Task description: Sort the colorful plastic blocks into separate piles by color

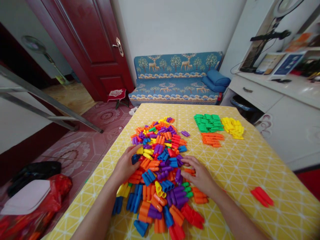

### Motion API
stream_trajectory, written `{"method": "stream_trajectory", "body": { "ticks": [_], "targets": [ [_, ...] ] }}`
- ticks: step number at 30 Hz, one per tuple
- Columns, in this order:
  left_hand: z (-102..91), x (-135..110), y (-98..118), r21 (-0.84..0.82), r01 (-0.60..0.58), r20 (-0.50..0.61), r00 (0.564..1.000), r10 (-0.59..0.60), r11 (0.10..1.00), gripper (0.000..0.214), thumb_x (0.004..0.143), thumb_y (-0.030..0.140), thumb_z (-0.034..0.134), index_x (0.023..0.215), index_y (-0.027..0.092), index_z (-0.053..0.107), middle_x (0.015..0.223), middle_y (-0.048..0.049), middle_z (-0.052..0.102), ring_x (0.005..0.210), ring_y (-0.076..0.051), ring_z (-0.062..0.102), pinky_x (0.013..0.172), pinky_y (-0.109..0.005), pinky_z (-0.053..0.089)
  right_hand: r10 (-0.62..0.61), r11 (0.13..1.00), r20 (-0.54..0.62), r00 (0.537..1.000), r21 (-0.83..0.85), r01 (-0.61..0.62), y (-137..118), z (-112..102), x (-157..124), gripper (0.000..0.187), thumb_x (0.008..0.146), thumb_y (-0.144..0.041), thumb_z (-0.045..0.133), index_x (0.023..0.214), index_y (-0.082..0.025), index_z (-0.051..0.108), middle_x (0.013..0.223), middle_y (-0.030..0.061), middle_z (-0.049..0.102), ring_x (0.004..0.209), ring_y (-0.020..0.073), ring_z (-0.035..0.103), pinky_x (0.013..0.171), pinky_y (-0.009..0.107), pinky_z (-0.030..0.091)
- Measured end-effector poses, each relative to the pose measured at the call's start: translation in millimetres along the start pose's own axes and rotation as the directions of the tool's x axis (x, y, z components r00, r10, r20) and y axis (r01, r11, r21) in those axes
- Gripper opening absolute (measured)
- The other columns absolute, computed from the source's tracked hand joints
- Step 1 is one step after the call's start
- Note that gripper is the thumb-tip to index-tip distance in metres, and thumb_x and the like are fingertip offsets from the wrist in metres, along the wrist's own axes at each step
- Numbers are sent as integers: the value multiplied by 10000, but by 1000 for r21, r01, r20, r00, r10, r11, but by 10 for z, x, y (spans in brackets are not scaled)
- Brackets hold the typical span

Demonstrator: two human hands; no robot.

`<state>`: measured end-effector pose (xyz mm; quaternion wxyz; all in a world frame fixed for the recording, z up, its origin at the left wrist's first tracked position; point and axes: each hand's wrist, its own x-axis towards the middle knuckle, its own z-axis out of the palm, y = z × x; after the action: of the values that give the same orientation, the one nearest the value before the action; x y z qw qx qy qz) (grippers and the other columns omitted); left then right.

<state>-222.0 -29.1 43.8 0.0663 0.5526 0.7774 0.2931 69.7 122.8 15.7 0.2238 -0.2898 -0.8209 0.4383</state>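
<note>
A large mixed heap of plastic bullet-shaped toy pieces (150,164) in orange, purple, blue, yellow, red and green lies on the table. At the heap's left edge rests my left hand (126,164), its fingers apart beside yellow and blue pieces. My right hand (199,174) is at the right edge with thumb and fingers spread, close to a purple piece (178,175); whether its fingertips touch it is hard to tell. Neither hand visibly holds a piece.
Sorted groups of green pieces (208,123), yellow pieces (232,127) and orange pieces (212,139) lie at the back right. Red pieces (262,196) lie at the right on the yellow tablecloth (240,166). A blue sofa (175,88) stands behind the table.
</note>
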Motion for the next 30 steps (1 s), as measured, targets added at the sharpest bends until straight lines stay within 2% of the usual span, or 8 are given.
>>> {"method": "stream_trajectory", "body": {
  "ticks": [3,7,12,15,19,23,27,30],
  "targets": [
    [35,206,91,-5,-69,50,996,69,998,680,763,219,660,1402,276,437,1374,-91,492,1240,-264,516,1052,-427,428,-15,1000,8,1000,-22,15,11,5,1,387,803,-349,644,1179,-260,619,1296,81,524,1152,243,544,975,433,469],
    [108,404,226,34,-120,86,989,117,992,834,706,193,741,1441,324,371,1484,-99,360,1323,-306,427,1057,-456,415,-15,998,0,1000,-62,15,-11,-3,6,387,791,-350,659,1161,-243,618,1291,90,529,1167,253,535,993,438,448],
    [217,518,413,95,-230,93,971,222,968,758,651,222,808,1342,333,518,1530,-76,279,1380,-337,332,1092,-480,363,-4,994,25,1000,-110,7,-66,-18,7,375,795,-361,654,1140,-217,623,1299,104,522,1210,265,504,1036,440,403],
    [267,533,504,141,-242,85,969,232,960,632,647,289,822,1240,348,612,1492,-63,349,1317,-341,413,1063,-492,385,-1,993,39,999,-117,6,-70,-24,9,379,805,-373,645,1148,-212,618,1319,108,506,1228,266,491,1041,437,397],
    [301,511,587,169,-247,99,967,233,954,471,698,290,784,1153,319,667,1359,-60,509,1184,-292,535,1007,-429,440,-12,994,40,999,-112,17,-78,-33,12,403,805,-383,646,1166,-206,611,1310,112,514,1223,266,497,1043,430,395],
    [302,471,639,95,-223,98,972,214,970,379,786,249,695,1161,277,656,1261,-52,603,1075,-240,608,902,-336,496,-22,995,12,1000,-101,23,-83,-29,10,406,797,-382,656,1163,-213,615,1281,104,542,1201,261,517,1035,421,405],
    [284,419,714,8,-173,79,982,172,985,367,833,231,625,1201,243,628,1102,-56,690,859,-191,659,792,-295,509,-36,996,-32,999,-88,33,-42,-4,6,438,796,-381,655,1194,-212,585,1276,105,553,1193,256,524,1026,424,415],
    [280,370,790,-3,-222,145,965,220,975,367,800,221,659,1166,254,647,1080,-47,699,933,-211,642,836,-302,487,-53,995,-49,997,-81,49,0,13,4,444,794,-379,656,1196,-207,578,1270,108,557,1189,255,527,1022,421,420]
  ]
}}
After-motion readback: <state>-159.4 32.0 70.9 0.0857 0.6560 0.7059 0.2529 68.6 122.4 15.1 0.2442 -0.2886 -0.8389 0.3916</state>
